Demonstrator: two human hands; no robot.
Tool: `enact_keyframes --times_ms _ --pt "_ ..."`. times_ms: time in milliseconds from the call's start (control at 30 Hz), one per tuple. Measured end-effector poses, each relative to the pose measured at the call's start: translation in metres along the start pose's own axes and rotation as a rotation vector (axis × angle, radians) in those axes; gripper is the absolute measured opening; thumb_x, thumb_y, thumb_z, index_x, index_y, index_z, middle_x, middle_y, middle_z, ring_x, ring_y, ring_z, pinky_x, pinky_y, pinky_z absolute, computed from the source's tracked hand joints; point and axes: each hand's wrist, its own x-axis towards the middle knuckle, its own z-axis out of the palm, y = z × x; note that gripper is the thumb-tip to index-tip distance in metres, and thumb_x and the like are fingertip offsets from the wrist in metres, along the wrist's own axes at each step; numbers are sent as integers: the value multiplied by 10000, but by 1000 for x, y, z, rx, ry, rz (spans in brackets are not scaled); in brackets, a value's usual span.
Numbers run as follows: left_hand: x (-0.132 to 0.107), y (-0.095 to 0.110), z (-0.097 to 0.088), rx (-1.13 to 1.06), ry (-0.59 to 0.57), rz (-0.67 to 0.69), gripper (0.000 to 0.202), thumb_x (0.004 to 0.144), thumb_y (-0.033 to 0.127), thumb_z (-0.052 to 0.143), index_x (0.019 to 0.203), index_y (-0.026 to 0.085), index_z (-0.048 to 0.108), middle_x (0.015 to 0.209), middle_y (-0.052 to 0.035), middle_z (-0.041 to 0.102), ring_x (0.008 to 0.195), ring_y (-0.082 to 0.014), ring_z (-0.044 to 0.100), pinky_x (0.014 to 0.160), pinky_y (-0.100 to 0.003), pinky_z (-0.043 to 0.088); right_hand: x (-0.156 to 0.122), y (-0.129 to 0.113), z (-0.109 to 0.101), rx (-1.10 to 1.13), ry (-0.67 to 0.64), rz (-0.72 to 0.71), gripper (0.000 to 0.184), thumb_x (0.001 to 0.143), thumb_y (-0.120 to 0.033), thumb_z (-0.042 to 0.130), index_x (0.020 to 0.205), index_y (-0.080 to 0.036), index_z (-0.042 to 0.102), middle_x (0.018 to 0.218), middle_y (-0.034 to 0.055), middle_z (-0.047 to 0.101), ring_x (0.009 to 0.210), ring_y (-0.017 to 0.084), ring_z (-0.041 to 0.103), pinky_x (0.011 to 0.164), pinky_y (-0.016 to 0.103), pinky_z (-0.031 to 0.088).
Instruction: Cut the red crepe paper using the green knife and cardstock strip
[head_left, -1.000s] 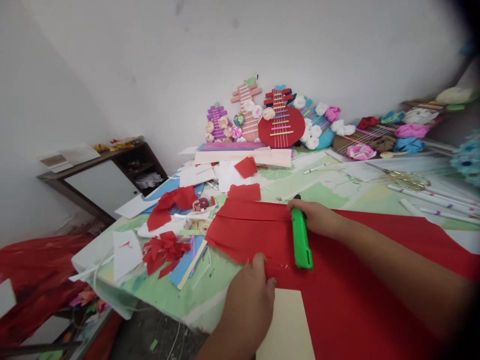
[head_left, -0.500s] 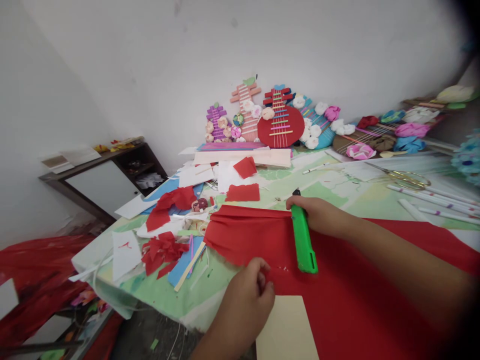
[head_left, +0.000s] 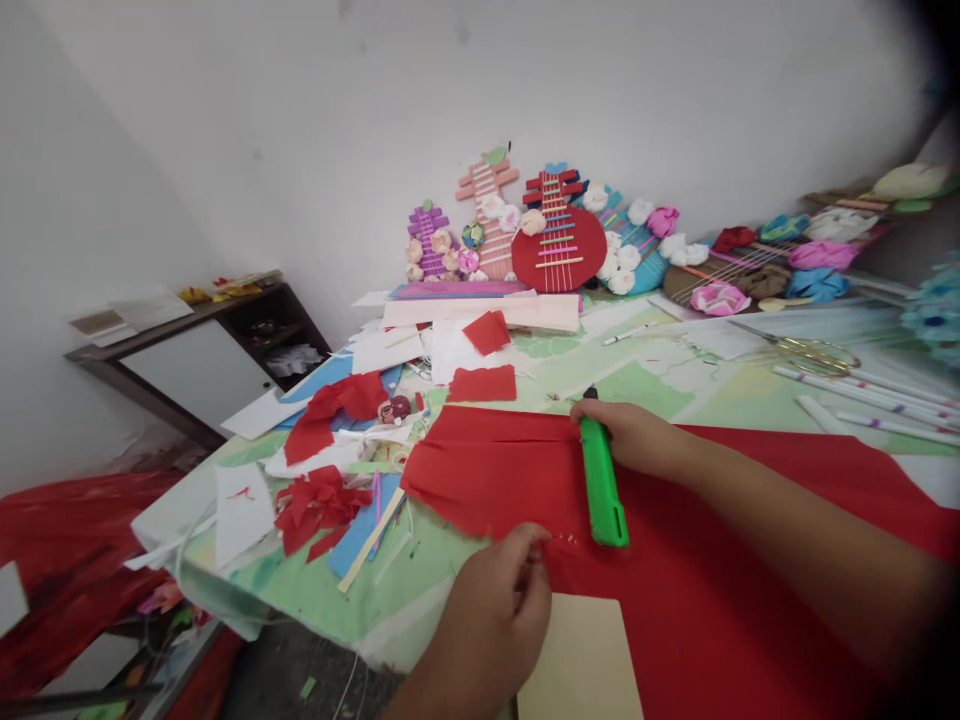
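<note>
My right hand grips a green utility knife near its dark tip, which points away from me. The knife's lower end hangs over a large red sheet of paper spread across the table. My left hand is closed, with thumb and forefinger together at the red sheet's near left edge. Whether they pinch the paper or some small bit, I cannot tell. A cream-coloured card lies just right of that hand, on top of the red sheet. A few tiny white specks dot the sheet between both hands.
Red paper scraps, blue and white pieces clutter the table's left side. Lute-shaped crafts lean on the wall behind. Gold-handled scissors and white sticks lie at right. A low cabinet stands left.
The red sheet's folded far edge near the knife now lies flatter. My left fingertips have come closer together at the paper's edge. The knife stays in my right hand, nearly in place.
</note>
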Motion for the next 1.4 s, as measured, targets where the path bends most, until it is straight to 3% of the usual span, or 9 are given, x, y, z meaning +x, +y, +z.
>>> enact_keyframes --times_ms 333,433,533,600,667,767,900,1133,1400 --pt "-19 -5 -12 301 -63 176 303 807 255 388 1088 196 485 912 -63 625 832 -206 579 705 -295 447 -1 4 0 -52 30 7 283 643 -70 440 863 -219 538 717 14 583 667 176 537 598 244 385" --pt "-20 -5 -12 380 -75 228 354 788 285 442 1130 195 467 945 -67 627 845 -218 580 719 -303 454 -7 -7 -3 -49 168 33 282 664 -86 451 904 -213 529 762 41 580 723 203 548 641 282 401" --pt "-19 -4 -14 394 -174 255 404 758 307 505 1142 188 467 1004 -74 611 867 -239 573 740 -330 452 -17 -29 -2 156 326 72 250 703 -158 491 943 -229 482 788 33 593 730 199 570 652 296 431" --pt "-19 -2 -16 380 -225 252 433 744 333 538 1148 193 467 1025 -70 602 874 -243 568 747 -335 449 -24 -42 3 314 256 39 170 704 -208 530 864 -231 477 721 0 585 654 167 573 599 265 445" --pt "-20 -1 -17 365 -216 264 444 748 376 546 1148 199 469 1022 -65 599 870 -238 567 747 -329 447 -30 -49 12 441 55 -21 109 723 -193 517 824 -221 488 703 -12 590 626 143 583 573 240 454" --pt "-23 -2 -17 367 -145 315 470 750 445 543 1145 201 469 1008 -66 600 869 -235 563 750 -323 444 -34 -48 26 394 -129 -112 159 715 -130 513 849 -212 541 779 4 614 706 149 591 645 257 465" --pt "-26 -6 -17 362 -96 360 443 768 438 529 1144 213 462 1033 -66 586 903 -230 546 787 -322 426 -36 -44 35 215 -130 -141 209 678 -106 548 862 -197 589 840 31 581 747 166 559 667 273 456" --pt "-22 -3 -20 304 -181 357 249 855 305 378 1071 233 480 939 -33 587 831 -201 542 750 -315 413 -37 -56 33 267 -135 -137 131 709 -77 490 713 -187 561 729 -6 503 643 121 511 564 212 418" --pt "-19 -1 -21 290 -225 343 248 835 294 427 1071 235 474 943 -21 575 829 -198 536 747 -307 407 -37 -56 35 321 -99 -124 130 694 -65 489 720 -185 533 677 -14 522 615 118 500 561 218 409"
